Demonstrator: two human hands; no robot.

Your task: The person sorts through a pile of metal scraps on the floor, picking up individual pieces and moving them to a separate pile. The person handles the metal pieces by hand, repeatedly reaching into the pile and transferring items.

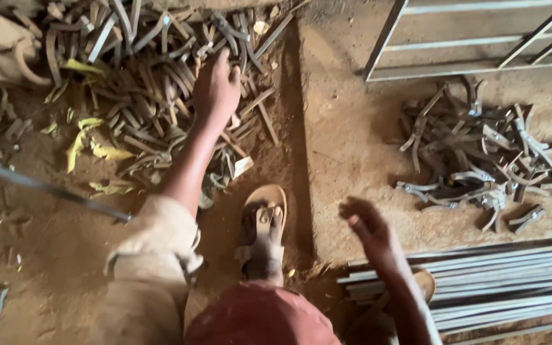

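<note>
My left hand (215,86) reaches down onto a big heap of rusty bent metal strips (148,70) on the dirt floor, its fingers resting on the pieces at the heap's upper right. Whether it grips a strip I cannot tell. My right hand (365,223) hangs blurred in the air above the floor, fingers loosely curled and holding nothing, just left of a stack of long grey metal bars (499,281). A second, smaller pile of bent grey metal pieces (480,160) lies to the right.
My sandalled foot (263,236) stands on the dirt beside a raised concrete edge (301,160). A metal frame (467,38) lies at the top right. A thin rod (46,188) crosses the left side. Yellow leaves (91,144) are scattered near the heap.
</note>
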